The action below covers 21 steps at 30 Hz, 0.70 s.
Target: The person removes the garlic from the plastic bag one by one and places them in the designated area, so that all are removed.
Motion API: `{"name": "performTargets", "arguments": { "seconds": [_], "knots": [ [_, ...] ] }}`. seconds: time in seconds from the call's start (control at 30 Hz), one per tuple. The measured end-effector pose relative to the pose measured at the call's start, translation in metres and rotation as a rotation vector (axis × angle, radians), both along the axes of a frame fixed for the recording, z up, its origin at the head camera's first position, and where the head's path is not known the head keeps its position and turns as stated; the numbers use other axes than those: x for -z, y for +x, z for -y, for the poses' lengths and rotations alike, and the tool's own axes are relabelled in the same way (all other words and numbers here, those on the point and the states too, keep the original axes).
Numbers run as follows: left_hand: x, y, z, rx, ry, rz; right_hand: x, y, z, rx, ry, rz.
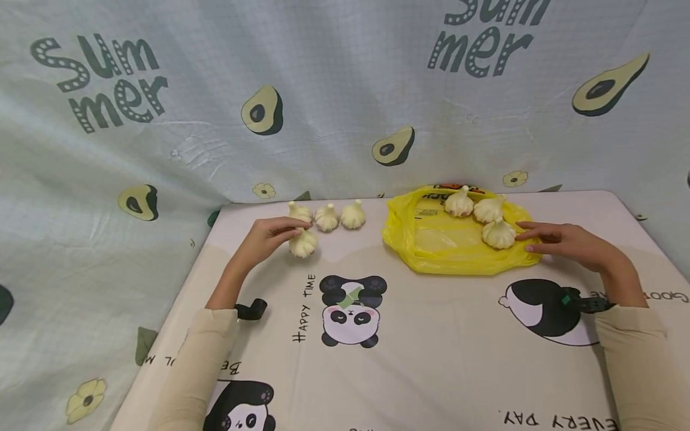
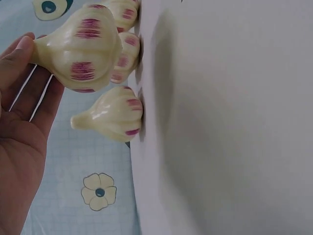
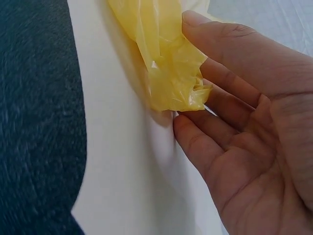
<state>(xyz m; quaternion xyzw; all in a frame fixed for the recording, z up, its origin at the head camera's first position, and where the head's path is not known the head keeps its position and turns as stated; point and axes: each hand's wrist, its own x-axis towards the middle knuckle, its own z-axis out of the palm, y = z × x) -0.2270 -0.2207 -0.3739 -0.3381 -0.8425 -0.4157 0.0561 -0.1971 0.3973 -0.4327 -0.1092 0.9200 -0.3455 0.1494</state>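
Note:
My left hand [image 1: 269,236] pinches a garlic bulb [image 2: 80,49] by its stem, with thumb and fingertips. The bulb is pale cream with purple streaks, and its shadow falls on the table beside it. Just behind it, three more garlic bulbs [image 1: 326,217] stand in a row, stems up. At the right, a yellow plastic bag [image 1: 439,242] lies spread flat with three garlic bulbs [image 1: 489,209] on it. My right hand [image 1: 574,244] is at the bag's right edge, fingers loosely extended around the crumpled plastic and close to the nearest bulb.
A pale tablecloth [image 1: 431,335] printed with pandas and lettering covers the table. Behind the table's back edge hangs a light curtain [image 1: 323,72] with avocado prints. Both wrists wear dark straps, the left one with a small black camera [image 1: 252,309].

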Motion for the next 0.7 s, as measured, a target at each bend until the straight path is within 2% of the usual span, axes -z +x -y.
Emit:
{"name": "performTargets", "arguments": {
  "seconds": [0.13,0.27,0.5,0.7],
  "knots": [
    [-0.001,-0.005,0.006,-0.035,-0.01,0.027,0.0,0.001,0.001,0.003,-0.002,0.0],
    [0.002,-0.013,0.015,-0.07,0.001,0.093,0.0,0.001,0.002,0.007,-0.002,-0.005],
    [0.007,-0.024,0.024,-0.084,0.004,0.184,0.001,0.001,0.0,0.01,-0.024,0.003],
    [0.007,-0.026,0.027,-0.093,0.005,0.22,0.002,0.0,-0.001,0.011,-0.012,-0.004]
  ]
}}
